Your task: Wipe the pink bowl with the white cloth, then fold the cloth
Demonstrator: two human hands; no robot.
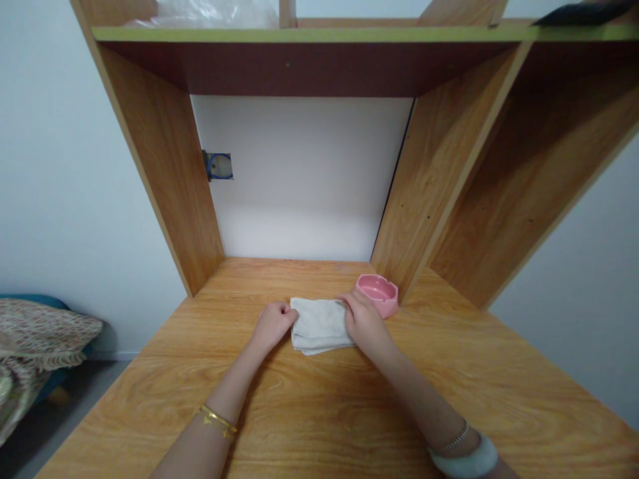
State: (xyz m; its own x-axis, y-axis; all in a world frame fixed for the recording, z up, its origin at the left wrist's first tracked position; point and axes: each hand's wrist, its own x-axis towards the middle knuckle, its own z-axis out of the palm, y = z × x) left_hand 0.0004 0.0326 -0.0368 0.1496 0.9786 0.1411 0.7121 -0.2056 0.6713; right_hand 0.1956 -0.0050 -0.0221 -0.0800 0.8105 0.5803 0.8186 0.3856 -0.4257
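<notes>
A folded pale grey cloth (319, 324) lies on the wooden desk (309, 412). My left hand (272, 326) is closed in a pinch on the cloth's left edge. My right hand (364, 322) grips the cloth's right edge, with its fingers curled over the fabric. A small pink dish (378, 294) stands just behind my right hand, near the base of the upright wooden panel. A gold bracelet is on my left wrist, and a white bangle with a thin chain on my right.
Wooden side panels (164, 166) and a shelf (299, 40) frame the desk alcove against a white wall. A blue wall socket (218, 166) sits at the back left. A patterned blanket (34, 339) lies on furniture at the lower left.
</notes>
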